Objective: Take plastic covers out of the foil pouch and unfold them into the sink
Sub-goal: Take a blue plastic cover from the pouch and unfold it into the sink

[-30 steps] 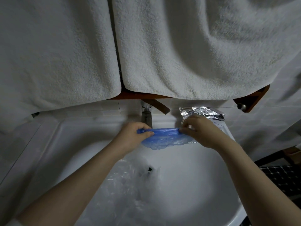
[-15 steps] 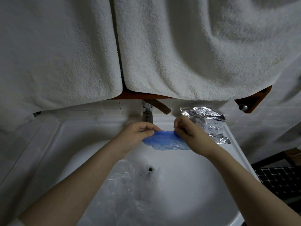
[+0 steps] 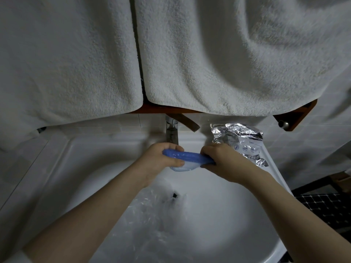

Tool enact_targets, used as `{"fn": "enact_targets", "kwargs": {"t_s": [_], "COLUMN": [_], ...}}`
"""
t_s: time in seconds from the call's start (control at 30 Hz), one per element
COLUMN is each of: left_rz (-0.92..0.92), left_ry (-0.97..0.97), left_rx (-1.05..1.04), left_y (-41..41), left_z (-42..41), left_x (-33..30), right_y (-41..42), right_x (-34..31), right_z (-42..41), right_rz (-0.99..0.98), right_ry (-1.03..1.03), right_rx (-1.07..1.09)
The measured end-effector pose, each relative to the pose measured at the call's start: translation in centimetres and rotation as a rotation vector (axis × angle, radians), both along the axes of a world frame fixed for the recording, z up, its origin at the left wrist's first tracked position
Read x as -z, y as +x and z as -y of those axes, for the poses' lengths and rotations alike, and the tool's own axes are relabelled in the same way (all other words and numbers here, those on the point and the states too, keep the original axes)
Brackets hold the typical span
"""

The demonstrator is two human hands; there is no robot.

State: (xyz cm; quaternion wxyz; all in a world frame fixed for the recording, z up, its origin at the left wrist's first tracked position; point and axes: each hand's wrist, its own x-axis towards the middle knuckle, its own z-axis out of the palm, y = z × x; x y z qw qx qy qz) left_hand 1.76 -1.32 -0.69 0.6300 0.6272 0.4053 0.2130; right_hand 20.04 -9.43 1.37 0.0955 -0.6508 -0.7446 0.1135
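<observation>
A blue plastic cover [image 3: 187, 158], bunched into a short roll, hangs over the white sink [image 3: 218, 215] just below the tap. My left hand [image 3: 161, 160] grips its left end and my right hand [image 3: 222, 160] grips its right end, fingers curled around it. The crumpled foil pouch [image 3: 241, 137] lies on the sink's right rim, just behind my right hand. Clear unfolded plastic covers [image 3: 152, 224] lie in the basin around the drain.
A chrome tap [image 3: 171, 131] stands at the back of the sink. Two white towels [image 3: 209, 54] hang from a wooden rail above and fill the upper view. A dark tiled floor [image 3: 326, 209] shows at the right.
My hands have come closer together. The blue cover, earlier stretched wide between them, is now bunched into a shorter roll.
</observation>
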Motion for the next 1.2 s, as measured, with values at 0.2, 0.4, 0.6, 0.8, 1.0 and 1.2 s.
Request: {"fn": "enact_targets", "kwargs": {"t_s": [0.2,0.4,0.6,0.8,1.0,1.2], "left_rz": [-0.106,-0.191,-0.035,0.192,0.12,-0.065], "left_ry": [0.278,0.522,0.222,0.022,0.043,0.168], "left_rx": [0.051,0.147,0.12,0.04,0.094,-0.068], "left_y": [-0.3,-0.6,-1.1,-0.9,-0.9,0.5], "left_z": [-0.1,-0.8,-0.7,-0.8,-0.8,0.4], "left_x": [-0.4,-0.5,-1.3,-1.2,-1.3,-1.4], "right_y": [0.7,0.8,0.9,0.2,0.5,-0.9], "right_x": [-0.6,-0.2,-0.4,0.2,0.4,0.3], "right_z": [0.0,0.1,0.1,0.3,0.3,0.0], "right_rz": [-0.01,-0.283,-0.287,-0.535,-0.754,-0.15], "right_ry": [-0.092,-0.11,-0.076,-0.107,-0.109,-0.03], "right_rx": [-0.097,-0.014,-0.029,0.059,0.148,0.115]}}
